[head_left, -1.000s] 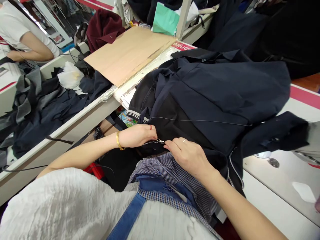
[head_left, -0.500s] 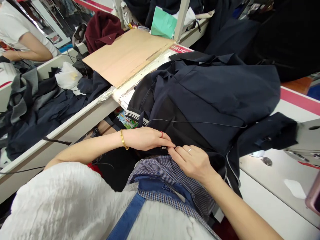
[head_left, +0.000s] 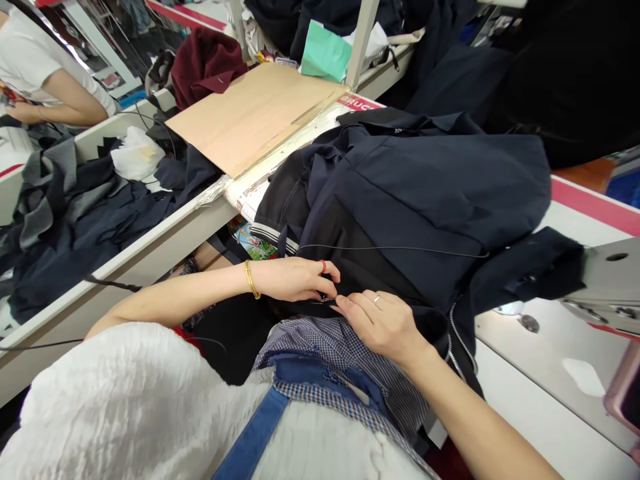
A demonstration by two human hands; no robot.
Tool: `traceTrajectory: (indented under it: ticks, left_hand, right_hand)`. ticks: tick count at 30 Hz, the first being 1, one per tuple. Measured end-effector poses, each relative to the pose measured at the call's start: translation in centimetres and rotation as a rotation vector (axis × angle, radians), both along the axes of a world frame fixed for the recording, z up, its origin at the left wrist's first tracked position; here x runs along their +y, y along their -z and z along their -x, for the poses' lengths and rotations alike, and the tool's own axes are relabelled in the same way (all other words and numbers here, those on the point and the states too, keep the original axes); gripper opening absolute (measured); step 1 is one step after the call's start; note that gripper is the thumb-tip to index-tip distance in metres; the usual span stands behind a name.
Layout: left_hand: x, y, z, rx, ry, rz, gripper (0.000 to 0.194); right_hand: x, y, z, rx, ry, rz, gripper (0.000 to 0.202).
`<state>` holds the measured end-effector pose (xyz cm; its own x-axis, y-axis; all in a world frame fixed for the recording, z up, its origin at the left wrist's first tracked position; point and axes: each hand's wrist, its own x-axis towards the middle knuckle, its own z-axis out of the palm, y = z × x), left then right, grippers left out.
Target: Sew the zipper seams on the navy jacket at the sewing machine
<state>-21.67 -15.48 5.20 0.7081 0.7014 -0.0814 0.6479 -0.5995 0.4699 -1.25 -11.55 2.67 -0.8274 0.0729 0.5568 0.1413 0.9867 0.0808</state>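
Observation:
A dark navy jacket [head_left: 440, 180] with black panels lies bunched over the table edge in front of me. My left hand [head_left: 297, 279], with a gold bangle and a red ring, is curled with thumb and fingers pinched at the jacket's near edge. Beside it, my right hand [head_left: 383, 325], wearing a silver ring, grips the same edge with its fingers pressed together. A zip [head_left: 320, 302] runs along this edge under my left fingertips; its slider is mostly hidden. A loose thin cord [head_left: 395, 249] lies across the jacket just beyond my hands.
At right stands a sewing machine [head_left: 613, 280], with a phone [head_left: 625, 387] near it. A brown board [head_left: 260, 110] lies at the back left. Dark fabric pieces [head_left: 75, 220] fill the left trough. Another person [head_left: 55, 73] sits at upper left.
My left fingers have drawn back slightly to the left and curled, parting from the right fingertips. The black zip slider seen between them is now mostly covered. My right hand stays nearly still.

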Motion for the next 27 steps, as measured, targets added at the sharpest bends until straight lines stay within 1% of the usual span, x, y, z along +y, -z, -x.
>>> traceTrajectory:
  ticks: [2,4,7,9,11,13,15,17,19,21,23,24,25,26,27]
  left_hand:
    - [0.0,0.1,0.0,0.004,-0.020,-0.063,0.019]
    - [-0.4,-0.1,0.2,0.013,-0.041,-0.132,0.022]
    - [-1.3,-0.9,1.3,0.041,-0.091,-0.177,0.022]
    - [-1.7,-1.5,2.0,0.051,-0.146,-0.192,0.021]
    - [-1.9,-1.9,2.4,0.017,-0.215,-0.187,0.019]
    - [-1.7,-2.1,2.2,-0.060,-0.266,-0.146,0.018]
    - [-1.3,-2.2,1.6,-0.139,-0.284,-0.076,0.016]
    - [-1.0,-2.2,1.1,-0.210,-0.314,-0.025,0.014]
    - [-0.8,-1.8,0.9,-0.289,-0.379,0.009,0.014]
    - [-1.0,-1.2,0.9,-0.384,-0.401,0.043,0.018]
    - [-1.2,-0.2,0.6,-0.455,-0.398,0.063,0.031]
    - [-1.4,0.3,0.4,-0.489,-0.418,0.056,0.039]
    - [-1.5,0.8,0.0,-0.533,-0.453,0.038,0.044]
    - [-1.5,1.2,-0.3,-0.593,-0.496,0.013,0.042]
    - [-1.5,1.6,-0.6,-0.664,-0.532,-0.011,0.035]
  right_hand:
    - [0.1,0.0,-0.3,0.005,0.032,-0.008,0.006]
    - [0.4,0.0,-0.9,0.005,0.076,-0.022,0.006]
    - [1.0,-0.2,-1.9,-0.037,0.102,-0.015,0.009]
    - [1.3,-0.4,-2.2,-0.068,0.110,0.037,0.012]
    - [1.5,-0.9,-1.9,-0.088,0.151,0.121,0.015]
    - [1.5,-1.5,-1.0,-0.102,0.195,0.224,0.014]
    - [1.4,-2.1,0.2,-0.134,0.186,0.313,0.019]
    - [1.2,-2.6,1.1,-0.151,0.145,0.367,0.021]
    - [1.2,-2.9,1.6,-0.125,0.112,0.410,0.020]
    - [1.2,-3.0,1.6,-0.038,0.095,0.484,0.021]
    - [1.2,-2.9,1.6,0.081,0.101,0.567,0.019]
    - [1.2,-2.9,1.6,0.135,0.099,0.586,0.019]
    - [1.1,-2.9,1.8,0.182,0.091,0.585,0.019]
    - [1.0,-2.9,2.0,0.222,0.076,0.567,0.019]
    - [0.8,-2.8,2.3,0.255,0.055,0.541,0.020]
